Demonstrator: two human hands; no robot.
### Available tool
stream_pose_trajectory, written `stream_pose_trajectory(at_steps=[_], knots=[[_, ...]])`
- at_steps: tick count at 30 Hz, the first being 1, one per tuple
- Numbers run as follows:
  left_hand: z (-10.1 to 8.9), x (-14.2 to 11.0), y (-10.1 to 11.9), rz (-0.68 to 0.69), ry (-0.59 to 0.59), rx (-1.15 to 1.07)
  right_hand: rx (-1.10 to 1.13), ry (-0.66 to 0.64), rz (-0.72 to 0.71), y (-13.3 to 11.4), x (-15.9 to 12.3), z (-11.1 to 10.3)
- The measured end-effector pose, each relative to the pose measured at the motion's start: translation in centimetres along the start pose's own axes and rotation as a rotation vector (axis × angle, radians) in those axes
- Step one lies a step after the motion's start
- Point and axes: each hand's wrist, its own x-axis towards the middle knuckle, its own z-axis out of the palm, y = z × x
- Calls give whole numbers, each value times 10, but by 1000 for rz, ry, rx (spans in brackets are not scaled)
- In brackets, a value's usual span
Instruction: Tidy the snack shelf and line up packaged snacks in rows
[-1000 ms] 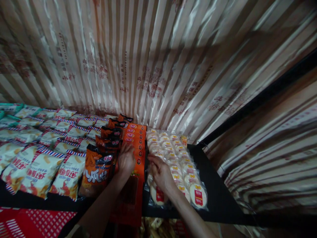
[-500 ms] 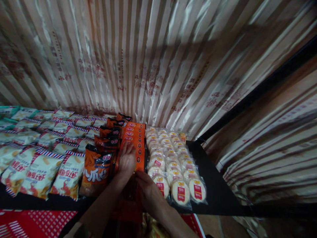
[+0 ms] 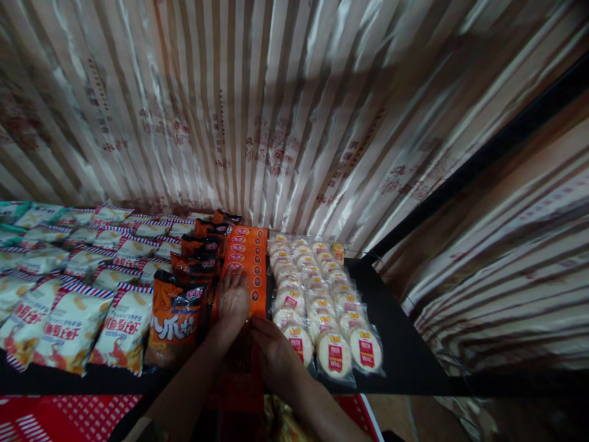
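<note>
Striped, pleated sheeting (image 3: 276, 73) rises behind the orange packets (image 3: 254, 264); the black tabletop (image 3: 398, 331) carries these packets, which overlap in a column, and extends to both sides of them; rows of white snack bags (image 3: 76, 325) lie left of the orange packets, with orange-and-black bags (image 3: 173, 325) between; round wrapped cakes (image 3: 317, 294) lie in three columns just right of the orange packets; the left hand (image 3: 234, 299) rests flat on the packets, its grip open, fingers extended; the right hand (image 3: 273, 350) is at their near right edge, fingers bent; I cannot tell whether its grip is closed on one.
</note>
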Motion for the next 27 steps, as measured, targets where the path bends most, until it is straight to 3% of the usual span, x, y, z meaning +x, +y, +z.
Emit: stream_pose_trajectory(at_steps=[9, 19, 25, 27], knots=[[-1, 8, 8, 42, -41, 24, 20, 7, -16, 1, 2, 1], [23, 11, 11, 68, 123, 49, 48, 23, 4, -1, 4, 0], [32, 12, 4, 86, 110, 59, 85, -218, 143, -2, 24, -30], [34, 12, 2, 91, 117, 53, 82, -245, 229, 0, 32, -40]])
